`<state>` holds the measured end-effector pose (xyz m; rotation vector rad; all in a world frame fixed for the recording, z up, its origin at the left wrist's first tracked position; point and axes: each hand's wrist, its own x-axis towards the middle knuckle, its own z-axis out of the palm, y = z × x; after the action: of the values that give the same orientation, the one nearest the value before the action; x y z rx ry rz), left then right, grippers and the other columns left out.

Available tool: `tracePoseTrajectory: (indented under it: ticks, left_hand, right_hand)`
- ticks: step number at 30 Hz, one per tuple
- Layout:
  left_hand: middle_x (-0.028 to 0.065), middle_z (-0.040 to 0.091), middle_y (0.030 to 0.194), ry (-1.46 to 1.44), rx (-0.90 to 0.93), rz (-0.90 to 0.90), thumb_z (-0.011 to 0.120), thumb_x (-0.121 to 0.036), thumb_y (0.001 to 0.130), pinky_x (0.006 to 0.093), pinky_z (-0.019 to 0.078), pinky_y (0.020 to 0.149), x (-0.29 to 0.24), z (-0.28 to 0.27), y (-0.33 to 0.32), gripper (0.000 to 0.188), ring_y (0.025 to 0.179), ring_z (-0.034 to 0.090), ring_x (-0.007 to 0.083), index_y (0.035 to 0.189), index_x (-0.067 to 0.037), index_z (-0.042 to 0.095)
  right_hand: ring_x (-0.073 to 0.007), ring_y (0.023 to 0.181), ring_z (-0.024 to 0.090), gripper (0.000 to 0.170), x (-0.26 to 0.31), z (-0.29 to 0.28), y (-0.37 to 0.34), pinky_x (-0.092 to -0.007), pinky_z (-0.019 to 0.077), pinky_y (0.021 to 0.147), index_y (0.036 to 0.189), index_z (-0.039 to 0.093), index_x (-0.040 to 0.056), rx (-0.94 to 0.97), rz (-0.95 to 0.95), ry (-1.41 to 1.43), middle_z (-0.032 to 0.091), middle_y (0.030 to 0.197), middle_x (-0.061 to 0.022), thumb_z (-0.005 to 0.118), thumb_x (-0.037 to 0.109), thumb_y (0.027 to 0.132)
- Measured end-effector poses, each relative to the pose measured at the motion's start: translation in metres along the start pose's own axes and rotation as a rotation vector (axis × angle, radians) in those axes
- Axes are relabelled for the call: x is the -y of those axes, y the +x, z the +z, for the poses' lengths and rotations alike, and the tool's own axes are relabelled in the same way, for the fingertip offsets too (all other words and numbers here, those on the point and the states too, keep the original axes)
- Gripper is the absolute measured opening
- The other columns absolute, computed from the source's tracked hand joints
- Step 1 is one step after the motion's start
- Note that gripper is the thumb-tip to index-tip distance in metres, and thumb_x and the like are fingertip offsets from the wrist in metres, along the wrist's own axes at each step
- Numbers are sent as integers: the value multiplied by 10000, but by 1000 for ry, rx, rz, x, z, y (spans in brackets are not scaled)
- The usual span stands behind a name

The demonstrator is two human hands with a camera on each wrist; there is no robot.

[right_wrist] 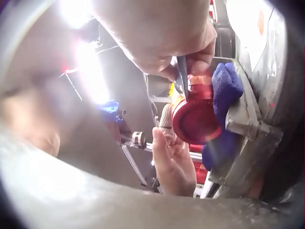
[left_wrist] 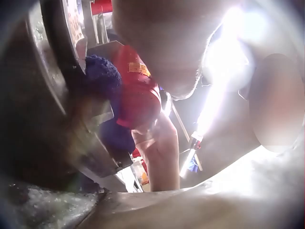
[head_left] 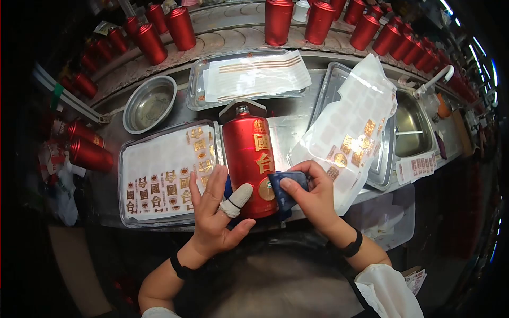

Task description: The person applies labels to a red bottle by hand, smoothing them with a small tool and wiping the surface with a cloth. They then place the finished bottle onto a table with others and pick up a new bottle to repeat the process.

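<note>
A red bottle (head_left: 245,153) with gold characters lies on a stand in the head view, its neck pointing away from the body. My right hand (head_left: 313,193) pinches a dark blue flat pad (head_left: 289,190) between thumb and fingers, against the bottle's lower right side by a round gold emblem (head_left: 266,188). At the bottle's left is my left hand (head_left: 214,212), fingers extended, a white cover (head_left: 237,200) on one finger touching or very near the bottle. Blue cloth (right_wrist: 226,88) lies under the bottle in the right wrist view.
Trays with decal sheets lie left (head_left: 154,164), behind (head_left: 254,74) and right (head_left: 350,132). A metal bowl (head_left: 150,104) stands back left, a sink (head_left: 413,124) at the right. Red bottles (head_left: 278,21) line the conveyor (head_left: 228,34) behind; a plastic bin (head_left: 389,217) sits lower right.
</note>
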<state>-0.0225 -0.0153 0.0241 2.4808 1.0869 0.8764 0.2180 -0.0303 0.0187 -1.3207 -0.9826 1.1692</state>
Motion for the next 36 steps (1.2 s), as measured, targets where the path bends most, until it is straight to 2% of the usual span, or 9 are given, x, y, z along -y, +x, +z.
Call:
tracePoseTrajectory:
  ticks: [3,4,8,11,15,21,22,25,36]
  left_hand:
    - [304,303,1551,-52,0,-41,772,-424,778,665,59,1137,-14,-3,11,763,1453,290,446,1429,-103,539]
    - [332,282,1545,-47,-9,-49,837,-394,718,679,90,1125,-21,3,18,929,1444,273,488,1500,-102,429]
    - [326,250,1561,204,-28,12,920,-361,627,665,153,1138,-20,29,30,1172,1443,283,482,1536,-1,274]
    - [329,272,1546,-67,-74,-57,898,-338,656,657,227,1110,-12,22,24,1045,1399,339,504,1492,1,369]
    - [286,368,1489,-242,201,-276,865,-380,729,604,161,1166,5,19,6,1035,1384,348,457,1504,-8,288]
    - [275,413,1471,-783,-10,-532,795,-343,843,476,279,1158,7,24,6,858,1388,401,336,1433,68,327]
    - [272,439,1455,-824,-74,-517,741,-271,904,397,311,1145,7,27,9,753,1382,422,298,1418,92,327]
    - [267,450,1453,-994,-114,-605,687,-211,948,376,302,1151,5,27,18,672,1387,427,291,1426,88,321]
    - [245,488,1426,-980,-112,-597,674,-227,960,353,332,1121,6,28,17,632,1356,455,242,1396,97,352]
  right_hand:
    - [-65,779,619,253,-3,-7,3,-210,516,676,1012,594,-1,-7,-18,17,661,894,-46,769,105,864]
    - [-63,779,615,252,7,-4,0,-209,514,675,1011,595,0,7,-14,56,661,891,-44,769,109,865]
    - [-57,788,599,252,0,-5,-3,-205,498,682,1028,596,0,-13,-71,-63,649,900,-29,766,94,867]
    - [-63,836,594,237,-2,-23,1,-208,495,741,1050,595,0,-53,-22,37,641,932,-23,744,69,879]
    - [-70,906,593,171,-3,-26,0,-222,483,835,1064,601,-1,-34,52,129,645,968,-28,662,49,912]
    - [-52,813,571,144,-17,-26,11,-218,449,742,904,654,22,164,307,119,657,836,0,627,160,934]
    - [-48,787,556,148,-16,-18,12,-219,436,725,848,657,35,161,247,54,646,791,8,650,162,924]
    - [-54,770,531,138,-10,-2,12,-224,435,722,861,647,34,202,175,-115,629,808,17,695,157,898]
    - [-36,779,518,186,-8,-5,21,-208,435,718,893,617,54,305,223,-45,608,822,33,763,162,854]
